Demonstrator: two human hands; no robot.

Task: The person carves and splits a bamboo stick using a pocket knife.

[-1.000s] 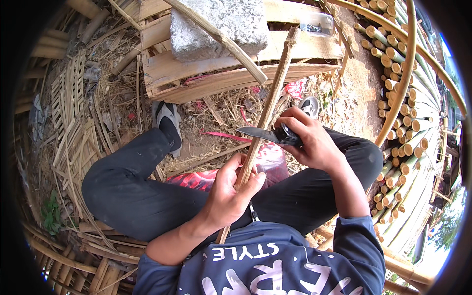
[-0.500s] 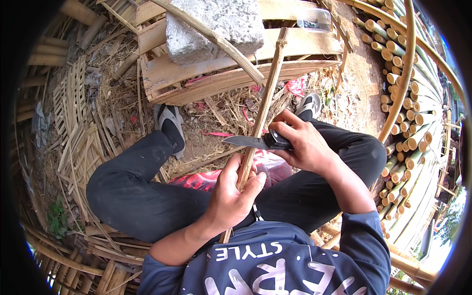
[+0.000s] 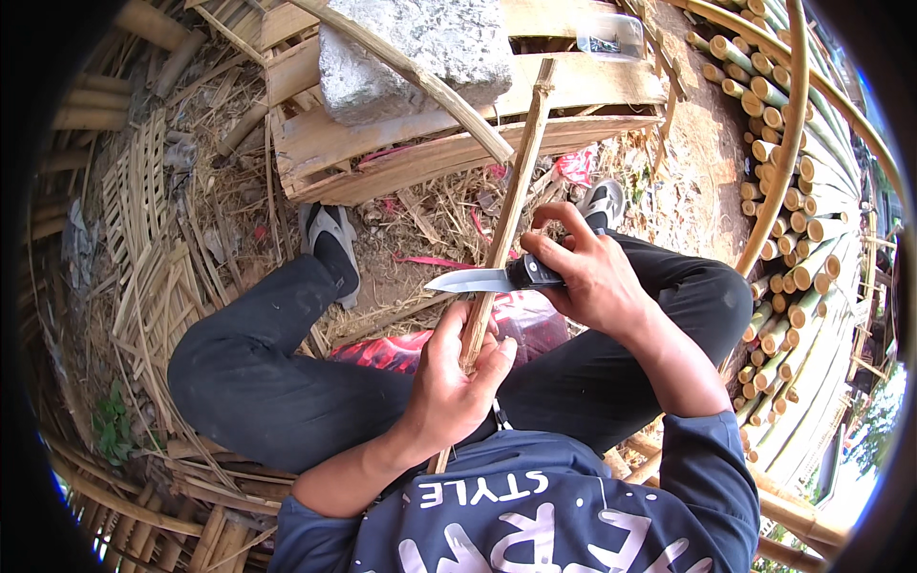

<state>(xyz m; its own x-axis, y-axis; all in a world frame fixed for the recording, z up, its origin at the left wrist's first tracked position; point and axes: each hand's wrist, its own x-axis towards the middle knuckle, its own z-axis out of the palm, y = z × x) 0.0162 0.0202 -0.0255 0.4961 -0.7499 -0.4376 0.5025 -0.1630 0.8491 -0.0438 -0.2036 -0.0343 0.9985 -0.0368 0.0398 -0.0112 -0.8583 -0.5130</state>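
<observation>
Left grip (image 3: 449, 382) clenched round the stick (image 3: 506, 215), right grip (image 3: 587, 272) just above it grasping the knife (image 3: 482, 280), blade laid across the stick, stone (image 3: 411, 48) beyond

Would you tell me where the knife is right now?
In the head view, the knife sits just right of centre, gripped by the right hand, its blade across the bamboo stick above the left hand.
</observation>
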